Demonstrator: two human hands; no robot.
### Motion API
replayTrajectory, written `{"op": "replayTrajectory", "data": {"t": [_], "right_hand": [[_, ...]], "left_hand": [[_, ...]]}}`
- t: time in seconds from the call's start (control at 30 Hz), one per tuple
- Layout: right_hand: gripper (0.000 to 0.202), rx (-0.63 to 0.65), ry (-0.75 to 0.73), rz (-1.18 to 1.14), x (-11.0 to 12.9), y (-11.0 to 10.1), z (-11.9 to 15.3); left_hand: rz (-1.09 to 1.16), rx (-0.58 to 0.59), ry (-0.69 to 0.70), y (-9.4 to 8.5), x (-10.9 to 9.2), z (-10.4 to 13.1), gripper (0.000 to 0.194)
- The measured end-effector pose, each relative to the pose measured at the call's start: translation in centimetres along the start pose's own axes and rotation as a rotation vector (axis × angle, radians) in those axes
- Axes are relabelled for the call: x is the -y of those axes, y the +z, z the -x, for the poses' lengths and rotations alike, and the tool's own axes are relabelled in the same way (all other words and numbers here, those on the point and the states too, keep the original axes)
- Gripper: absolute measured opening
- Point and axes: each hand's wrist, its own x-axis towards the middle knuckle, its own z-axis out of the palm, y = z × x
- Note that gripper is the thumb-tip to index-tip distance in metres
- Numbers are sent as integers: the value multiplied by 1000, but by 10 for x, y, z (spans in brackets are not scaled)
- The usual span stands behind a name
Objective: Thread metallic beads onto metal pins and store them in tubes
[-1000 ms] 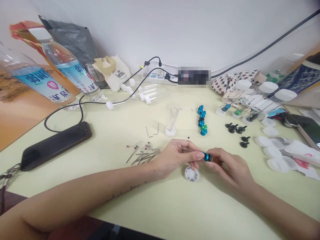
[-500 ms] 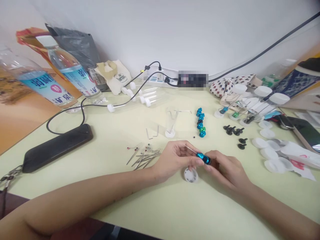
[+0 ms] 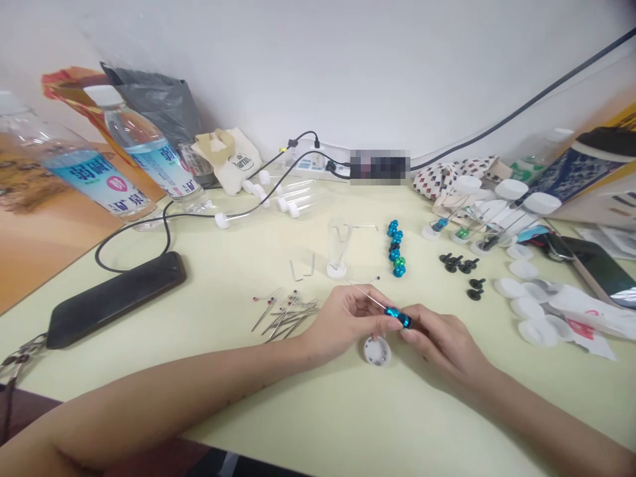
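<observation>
A black oblong case (image 3: 116, 301) lies by the left edge of the tabletop (image 3: 248, 414), with two labelled water bottles (image 3: 166, 169) (image 3: 94, 173) behind it. Along the back edge come a cloth bag (image 3: 233, 165) and clear capped tubes (image 3: 298, 192). Nearer the middle lies a loose pile of metal pins (image 3: 285, 318). The left hand (image 3: 342, 322) has its grip clamped, thumb against fingers, on a blue-and-black cylinder (image 3: 398, 317) held above the tabletop's middle, a thin metal rod (image 3: 376, 303) running from its left end. Behind stands a clear tube (image 3: 338, 248); below the left fingers sits a white cap (image 3: 377, 352) holding small balls. The right hand (image 3: 450, 338) has its fingertips closed on the cylinder's right end. Blue, green and black fittings (image 3: 396, 250) form a row behind. Further right are black screws (image 3: 461, 265), then white lids (image 3: 529, 308) and a phone (image 3: 601, 265) near the right edge.
</observation>
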Motion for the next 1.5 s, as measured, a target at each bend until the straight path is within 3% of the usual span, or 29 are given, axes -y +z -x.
{"op": "replayTrajectory", "data": {"t": [0.37, 0.63, 0.8, 1.0, 1.07, 1.17, 1.23, 1.5], "right_hand": [[37, 214, 107, -300, 10, 0, 3], [42, 217, 138, -348, 14, 2, 1], [41, 67, 155, -317, 7, 6, 3], [23, -335, 186, -280, 0, -3, 0], [24, -385, 137, -324, 5, -11, -5], [34, -230, 25, -348, 17, -27, -13], [29, -102, -22, -348, 27, -36, -16], [16, -52, -89, -353, 59, -53, -28]], "left_hand": [[-290, 15, 257, 1, -2, 10, 19], [-333, 11, 326, 2, -4, 11, 16], [-184, 52, 333, 1, -4, 7, 16], [-81, 152, 218, -4, 1, 3, 27], [-70, 210, 169, -5, 0, 4, 32], [21, 312, 73, -4, -3, 7, 35], [67, 356, 40, -3, -6, 10, 35], [33, 444, -3, -8, -34, 9, 34]]}}
